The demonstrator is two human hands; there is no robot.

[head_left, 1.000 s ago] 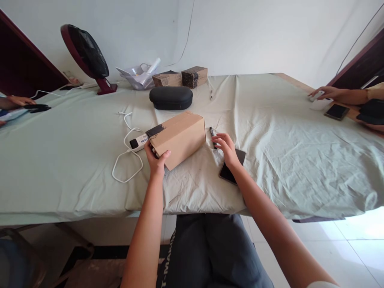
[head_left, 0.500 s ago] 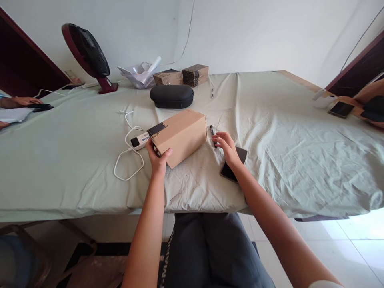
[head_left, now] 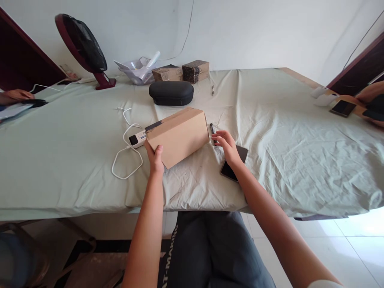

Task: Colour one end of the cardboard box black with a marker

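A brown cardboard box (head_left: pixel 180 138) sits tilted on the cloth in front of me. My left hand (head_left: pixel 154 157) grips its left end, the thumb on the near face and the other fingers hidden behind the box. A strip of dark tape shows on the box's far left edge. To the right of the box, my right hand (head_left: pixel 226 145) is open, fingers loosely bent and apart. Its fingertips are close to a black pen (head_left: pixel 213 134); whether they touch it I cannot tell. Under that hand and wrist lies a dark phone (head_left: pixel 229 171), partly covered.
A white power strip (head_left: pixel 138 139) with a white cable (head_left: pixel 119 176) lies left of the box. Behind it are a black case (head_left: pixel 171 93), two taped boxes (head_left: pixel 195 71), a plastic basket (head_left: pixel 138 74) and a fan (head_left: pixel 82 46). Other people's hands show at both sides.
The box has turned slightly under my left hand, showing more of its near face and hiding its left end. My left thumb sits a little farther left. My right hand has barely moved.
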